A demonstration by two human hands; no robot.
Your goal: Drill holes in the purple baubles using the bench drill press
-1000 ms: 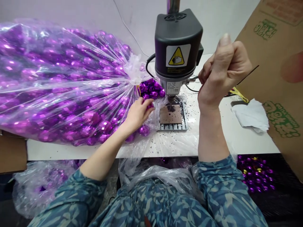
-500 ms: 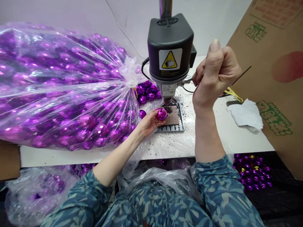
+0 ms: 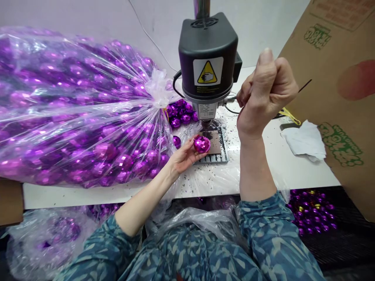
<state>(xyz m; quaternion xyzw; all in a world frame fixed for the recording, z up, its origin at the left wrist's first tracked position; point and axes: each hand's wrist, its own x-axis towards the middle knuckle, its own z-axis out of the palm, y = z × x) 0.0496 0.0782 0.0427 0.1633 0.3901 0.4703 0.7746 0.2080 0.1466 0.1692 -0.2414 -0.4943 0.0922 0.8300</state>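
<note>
A shiny purple faceted ball (image 3: 202,144) rests in the fingers of my left hand (image 3: 186,154), over the drill press's base plate (image 3: 218,158). Above it hangs the black drill press head (image 3: 208,50) with a yellow warning label; its lower tip sits behind and above the ball. My right hand (image 3: 265,95) is closed in a fist around the lever (image 3: 231,99) at the machine's right side. Most of the lever is hidden by the fingers. Dark shavings lie on the plate and around it.
A tied clear bag of purple balls (image 3: 79,113) fills the left of the white table (image 3: 88,197). Loose purple balls (image 3: 183,113) lie beside its knot. To the right are a white cloth (image 3: 304,140) and a large cardboard box (image 3: 336,97). More purple balls (image 3: 313,212) lie below the table edge.
My left hand has turned the ball slightly and shifted it a little to the right. My right hand keeps its grip on the lever with almost no movement.
</note>
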